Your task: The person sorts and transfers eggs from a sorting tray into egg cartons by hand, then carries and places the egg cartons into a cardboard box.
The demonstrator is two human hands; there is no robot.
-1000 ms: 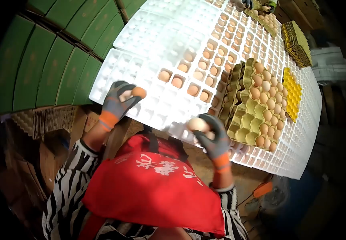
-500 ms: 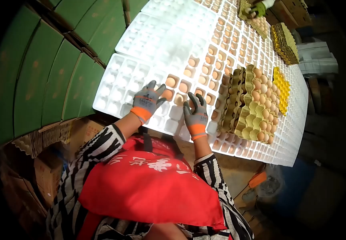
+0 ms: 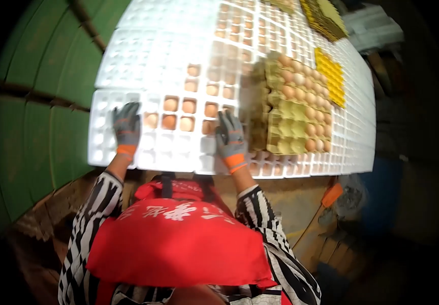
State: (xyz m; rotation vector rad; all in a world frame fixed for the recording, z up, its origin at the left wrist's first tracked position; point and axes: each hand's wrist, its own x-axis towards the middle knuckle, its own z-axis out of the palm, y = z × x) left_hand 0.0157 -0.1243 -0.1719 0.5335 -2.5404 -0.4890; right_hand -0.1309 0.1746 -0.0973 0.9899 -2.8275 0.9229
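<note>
a brown egg point(image 3: 209, 127) sits just left of the right hand point(image 3: 230, 136), the nearer one; its long axis is blurred. the egg carton point(image 3: 288, 134) lies right of those loosely bent fingers. the left hand point(image 3: 127, 127) covers a white tray point(image 3: 97, 140), fingers forward. whether either grips anything, i can't tell.

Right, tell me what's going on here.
Someone in a red apron is at work over white trays, some cells holding eggs. The left hand is over the left end of the near row; the right hand is beside filled cells. Whether either holds anything is unclear. To the right, stacked pulp trays have eggs on top, some hollows bare.
</note>
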